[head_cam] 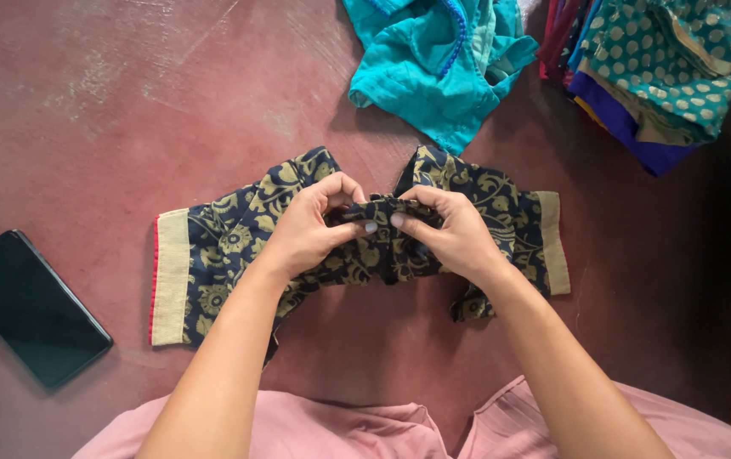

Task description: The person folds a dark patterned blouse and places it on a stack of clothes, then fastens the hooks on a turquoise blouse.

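A dark blue blouse [212, 255] with a beige floral print and beige sleeve bands lies spread on the reddish floor [85, 102] in front of me. My left hand [310, 225] and my right hand [450, 229] meet at its middle. Both pinch a bunched fold of the blouse's fabric between thumb and fingers, lifting it slightly. The sleeves stretch out to the left and right of my hands.
A dark phone [30, 306] lies face up at the left. A turquoise garment [438, 55] sits crumpled at the top centre. A pile of folded clothes [663, 68], teal with dots over blue, is at the top right. My pink-clad knees [340, 429] are at the bottom.
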